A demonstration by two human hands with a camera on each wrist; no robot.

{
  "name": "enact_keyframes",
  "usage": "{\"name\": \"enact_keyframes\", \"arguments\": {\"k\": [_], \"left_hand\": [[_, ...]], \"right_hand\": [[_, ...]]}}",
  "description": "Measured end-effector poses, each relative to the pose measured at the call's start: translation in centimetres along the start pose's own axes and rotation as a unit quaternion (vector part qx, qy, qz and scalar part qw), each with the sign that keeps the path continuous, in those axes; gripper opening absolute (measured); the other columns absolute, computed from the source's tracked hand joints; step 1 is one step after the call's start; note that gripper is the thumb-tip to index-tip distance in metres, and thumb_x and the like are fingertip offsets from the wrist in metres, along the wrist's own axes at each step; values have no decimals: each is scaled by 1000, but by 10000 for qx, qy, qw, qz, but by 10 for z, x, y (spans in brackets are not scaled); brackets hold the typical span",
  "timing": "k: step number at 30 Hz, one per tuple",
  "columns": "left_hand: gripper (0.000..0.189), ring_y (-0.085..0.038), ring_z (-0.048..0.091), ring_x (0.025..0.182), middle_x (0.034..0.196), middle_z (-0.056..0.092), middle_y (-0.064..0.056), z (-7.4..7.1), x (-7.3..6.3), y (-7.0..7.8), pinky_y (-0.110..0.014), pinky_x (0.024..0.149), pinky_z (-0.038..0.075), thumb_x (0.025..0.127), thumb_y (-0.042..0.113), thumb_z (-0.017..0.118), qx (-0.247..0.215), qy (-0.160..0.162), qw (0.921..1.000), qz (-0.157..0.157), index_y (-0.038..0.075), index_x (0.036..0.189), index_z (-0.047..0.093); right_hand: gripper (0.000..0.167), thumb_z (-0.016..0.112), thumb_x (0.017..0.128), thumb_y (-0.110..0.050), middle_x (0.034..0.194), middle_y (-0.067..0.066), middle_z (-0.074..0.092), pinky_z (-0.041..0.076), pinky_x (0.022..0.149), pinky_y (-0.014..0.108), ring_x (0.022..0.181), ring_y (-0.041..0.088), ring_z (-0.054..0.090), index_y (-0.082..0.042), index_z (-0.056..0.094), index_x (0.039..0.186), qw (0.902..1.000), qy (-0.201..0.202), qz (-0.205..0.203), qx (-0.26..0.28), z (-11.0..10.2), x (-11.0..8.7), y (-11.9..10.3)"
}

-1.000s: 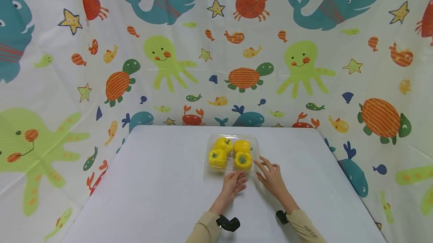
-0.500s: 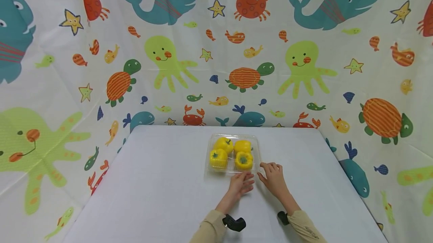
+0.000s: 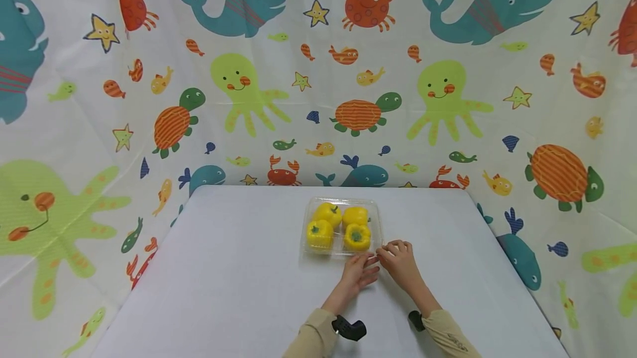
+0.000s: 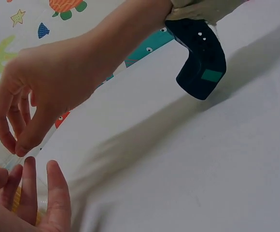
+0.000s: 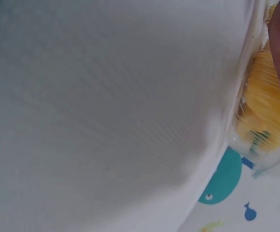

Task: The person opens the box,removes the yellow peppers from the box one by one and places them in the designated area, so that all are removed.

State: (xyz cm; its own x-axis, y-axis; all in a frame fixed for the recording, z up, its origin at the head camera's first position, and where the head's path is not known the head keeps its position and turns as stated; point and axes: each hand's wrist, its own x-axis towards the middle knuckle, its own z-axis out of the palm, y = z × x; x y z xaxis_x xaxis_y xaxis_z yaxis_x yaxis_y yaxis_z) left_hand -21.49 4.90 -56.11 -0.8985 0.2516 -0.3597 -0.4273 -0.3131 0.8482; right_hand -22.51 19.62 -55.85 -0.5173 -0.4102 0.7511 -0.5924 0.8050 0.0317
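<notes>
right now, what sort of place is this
Probably a staged indoor recording setup: white fabric printed with colourful sea animals hangs behind and on both sides of a plain white table, and the black, angular wrist-worn devices look like recording gear.

The head view is evenly and softly lit, with the surface (image 3: 229,275) rendered a cool, pale grey-white and the prints on the backdrop (image 3: 358,81) kept reasonably crisp. Small glints are caught on the clear box (image 3: 340,236), and faint, soft-edged shadows are laid beneath the arms. In the left wrist view, which is dimmer, a long, diffuse shadow is cast diagonally across the surface below the right arm (image 4: 111,43). The right wrist view is murkiest: its upper left corner is darkened, and the peppers (image 5: 268,92) are softly blurred.
</notes>
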Motion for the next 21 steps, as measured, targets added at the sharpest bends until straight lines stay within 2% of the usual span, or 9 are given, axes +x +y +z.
{"name": "enact_keyframes", "arguments": {"k": [9,13,15,17,21], "left_hand": [[30,-23,66,90,113,62,-15,1,3,-2,-38,74,53,93,23,45,-175,54,9998,-83,-1,110,52],[31,-21,66,87,112,63,-15,1,4,-1,-38,74,53,93,25,45,-254,32,9996,-119,-1,110,51],[32,-22,66,88,112,63,-15,0,4,-1,-38,74,53,92,25,46,-269,23,9996,-101,-1,111,51],[32,-23,66,89,111,63,-15,0,3,-1,-39,74,53,92,26,47,-264,27,9996,-98,0,110,52],[31,-26,65,92,111,63,-17,-3,3,0,-40,75,52,92,25,47,-201,48,9998,-51,0,109,52]], "right_hand": [[29,77,58,-1,72,2,56,40,69,42,77,24,53,-13,62,80,9994,-119,-27,318,1,-1,2],[10,68,75,-6,74,5,58,43,71,40,79,26,54,-10,62,82,9990,-170,-81,400,1,-1,2],[4,64,80,-9,76,6,59,45,72,40,80,27,55,-9,61,82,9992,-242,-90,300,2,-2,2],[9,67,77,-8,77,7,59,47,70,39,78,28,56,-10,59,82,9992,-363,-113,79,3,-2,1],[31,76,61,-3,74,6,54,45,59,32,67,23,54,-11,55,82,9977,-552,-208,-348,3,-1,-2]]}}
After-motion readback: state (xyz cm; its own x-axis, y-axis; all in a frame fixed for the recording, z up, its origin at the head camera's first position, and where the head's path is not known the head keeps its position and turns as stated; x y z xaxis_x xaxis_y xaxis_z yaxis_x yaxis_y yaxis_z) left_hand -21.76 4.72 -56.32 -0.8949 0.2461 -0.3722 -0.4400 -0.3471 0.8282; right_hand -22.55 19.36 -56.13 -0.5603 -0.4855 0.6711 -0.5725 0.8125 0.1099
